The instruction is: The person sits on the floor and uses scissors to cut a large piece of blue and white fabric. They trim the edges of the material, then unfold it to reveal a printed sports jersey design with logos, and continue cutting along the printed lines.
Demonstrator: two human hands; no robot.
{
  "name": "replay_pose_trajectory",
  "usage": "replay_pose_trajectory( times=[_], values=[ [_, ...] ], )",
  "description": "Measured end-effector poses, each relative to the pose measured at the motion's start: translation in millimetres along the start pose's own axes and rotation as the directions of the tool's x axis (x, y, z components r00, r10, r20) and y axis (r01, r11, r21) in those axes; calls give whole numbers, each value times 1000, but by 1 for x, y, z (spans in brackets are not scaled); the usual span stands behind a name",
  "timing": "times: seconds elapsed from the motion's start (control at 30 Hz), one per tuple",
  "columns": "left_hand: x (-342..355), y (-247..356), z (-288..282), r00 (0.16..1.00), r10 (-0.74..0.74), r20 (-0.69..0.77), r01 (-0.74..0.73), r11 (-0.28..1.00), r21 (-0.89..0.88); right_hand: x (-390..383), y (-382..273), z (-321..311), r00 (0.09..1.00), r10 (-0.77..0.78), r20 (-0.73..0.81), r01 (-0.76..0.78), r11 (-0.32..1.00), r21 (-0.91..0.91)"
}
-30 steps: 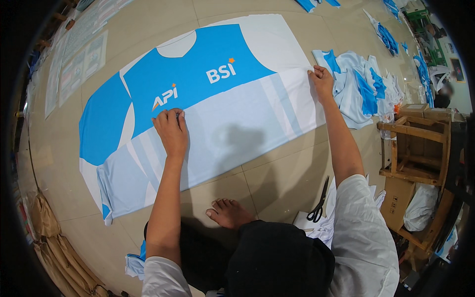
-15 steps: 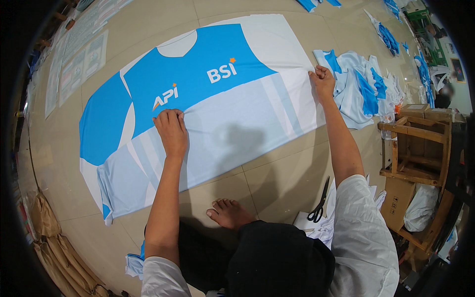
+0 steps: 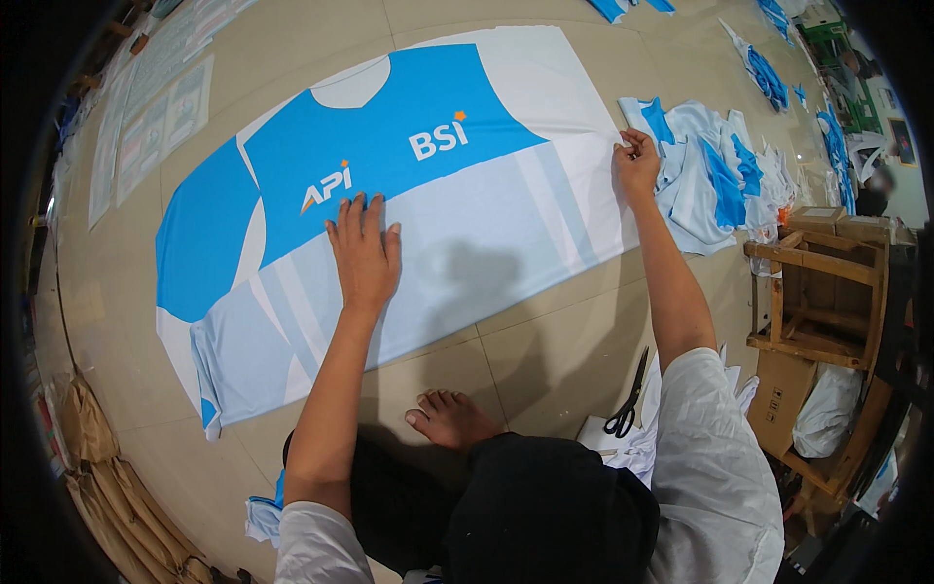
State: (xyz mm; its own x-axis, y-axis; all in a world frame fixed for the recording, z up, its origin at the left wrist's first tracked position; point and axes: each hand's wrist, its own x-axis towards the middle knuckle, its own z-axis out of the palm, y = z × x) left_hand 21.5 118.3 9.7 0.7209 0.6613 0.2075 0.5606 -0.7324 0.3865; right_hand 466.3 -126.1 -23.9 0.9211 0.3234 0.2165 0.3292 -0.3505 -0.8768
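Note:
A large sheet of printed jersey fabric lies spread on the tiled floor. It bears a bright blue upper body and sleeve, pale blue lower parts and white margins. On its middle, by the border between blue and pale blue, my left hand rests with the fingers stretched out. At the right edge of the fabric my right hand pinches the white margin between thumb and fingers, and creases run from there across the cloth. Black-handled scissors lie on the floor near my right forearm, apart from both hands.
A heap of cut blue and white fabric lies just beyond my right hand. Farther right stand a wooden stool and a cardboard box. Printed sheets are at the far left, brown wrapped material at the near left. My bare foot is near the fabric.
My left hand has slid a little right on the fabric, and its bent fingers have straightened and spread. My right hand keeps its pinch, almost in the same place.

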Motion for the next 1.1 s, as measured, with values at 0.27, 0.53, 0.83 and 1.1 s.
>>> replay_pose_trajectory(
  times=[0.27, 0.53, 0.83, 1.1],
  values=[
    [-1, 4, 7, 998, -14, 65, 15, 1000, -10, 2, 2, -4, 998, -54, -38, 49, 992, -116],
    [17, -40, -9, 998, -63, -9, 63, 998, 28, 34, -22, 22, 900, -384, 208, 436, 779, -450],
    [67, -208, -42, 964, -243, -112, 262, 941, 214, 77, -64, 149, 868, -102, 485, 420, 671, -611],
    [76, -283, -55, 969, -231, -92, 248, 920, 303, 102, -42, 171, 886, -132, 444, 432, 580, -691]
  ],
)
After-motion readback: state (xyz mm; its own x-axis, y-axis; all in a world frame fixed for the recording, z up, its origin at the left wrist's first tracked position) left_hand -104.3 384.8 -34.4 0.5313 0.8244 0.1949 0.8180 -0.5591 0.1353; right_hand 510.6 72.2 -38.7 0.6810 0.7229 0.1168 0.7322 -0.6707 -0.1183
